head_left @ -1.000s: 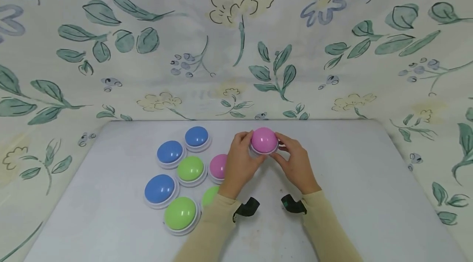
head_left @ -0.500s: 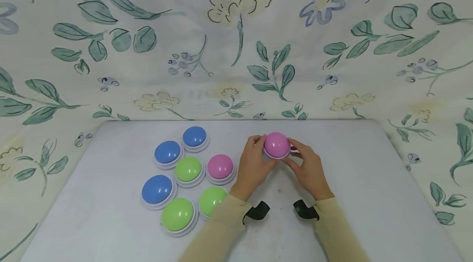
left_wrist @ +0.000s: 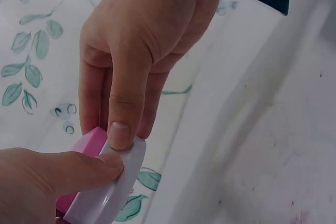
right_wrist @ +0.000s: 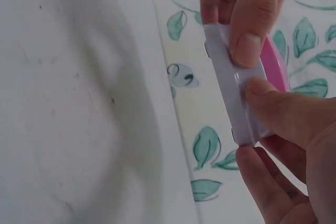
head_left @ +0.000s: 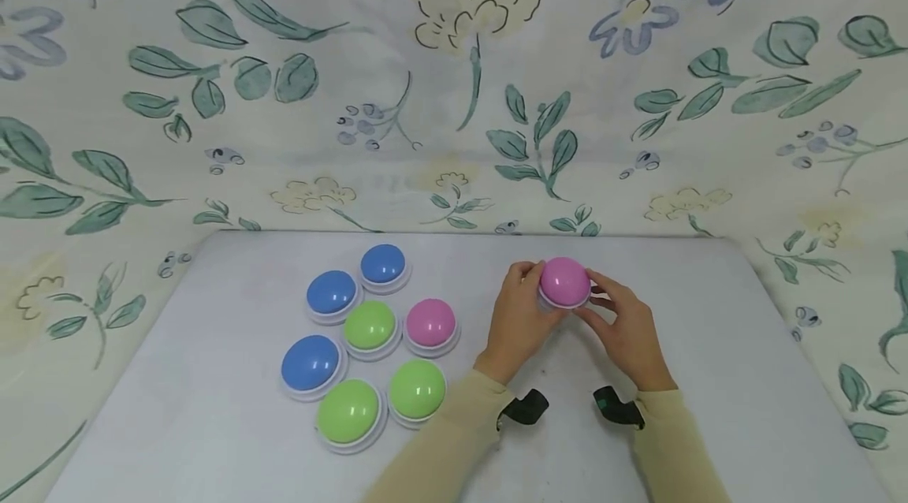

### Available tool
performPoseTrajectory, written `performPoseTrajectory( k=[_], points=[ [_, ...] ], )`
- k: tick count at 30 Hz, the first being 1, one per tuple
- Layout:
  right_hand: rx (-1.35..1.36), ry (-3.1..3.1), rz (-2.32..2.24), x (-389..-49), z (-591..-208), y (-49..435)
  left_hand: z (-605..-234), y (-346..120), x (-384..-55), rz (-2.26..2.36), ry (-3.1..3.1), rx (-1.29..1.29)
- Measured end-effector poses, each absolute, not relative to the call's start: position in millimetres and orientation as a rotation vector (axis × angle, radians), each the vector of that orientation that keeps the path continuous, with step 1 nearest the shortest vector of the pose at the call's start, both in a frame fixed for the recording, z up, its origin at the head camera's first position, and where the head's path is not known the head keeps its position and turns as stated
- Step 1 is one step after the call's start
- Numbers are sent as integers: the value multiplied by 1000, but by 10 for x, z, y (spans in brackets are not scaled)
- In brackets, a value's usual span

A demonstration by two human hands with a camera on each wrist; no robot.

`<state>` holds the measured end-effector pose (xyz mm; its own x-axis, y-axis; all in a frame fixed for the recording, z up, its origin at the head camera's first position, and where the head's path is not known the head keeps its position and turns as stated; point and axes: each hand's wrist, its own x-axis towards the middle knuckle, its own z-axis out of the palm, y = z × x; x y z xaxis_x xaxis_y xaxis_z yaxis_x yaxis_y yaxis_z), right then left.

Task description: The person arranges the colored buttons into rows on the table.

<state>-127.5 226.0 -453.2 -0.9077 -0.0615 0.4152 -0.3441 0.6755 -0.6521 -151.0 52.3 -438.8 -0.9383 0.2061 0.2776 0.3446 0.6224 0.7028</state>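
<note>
Both hands hold one pink domed push button with a white round base [head_left: 565,283], lifted off the table at the middle right in the head view. My left hand [head_left: 520,322] grips its left side, fingers behind and thumb at the near edge. Opposite it, my right hand [head_left: 627,329] pinches the right side. The left wrist view shows both thumbs pressing the white rim [left_wrist: 107,192], with the pink dome turned away. From the right wrist, the thumbs meet near each other on the white base [right_wrist: 228,82], and some fingers are hidden behind the button.
Left of the hands stand several similar buttons: a pink one [head_left: 431,322], green ones such as the nearest [head_left: 347,411], and blue ones such as the farthest [head_left: 383,263]. They sit on a white table [head_left: 177,377]. A floral cloth [head_left: 454,93] rises behind its back edge.
Both hands have carried the pink button to the right and slightly nearer. The pink and green buttons on the table that the left arm partly covered now show more fully.
</note>
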Motion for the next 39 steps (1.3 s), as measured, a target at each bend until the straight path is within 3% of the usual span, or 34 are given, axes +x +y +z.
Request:
performPoseTrajectory(
  k=[9,39],
  points=[
    [259,-2576,1099,-1160,-4614,2461,-4487,735,-1432,-1181,-2724,-452],
    [121,-2740,1132,-1252,-4686,2820,-4595,1123,-1569,-1121,-2835,-474]
  ],
)
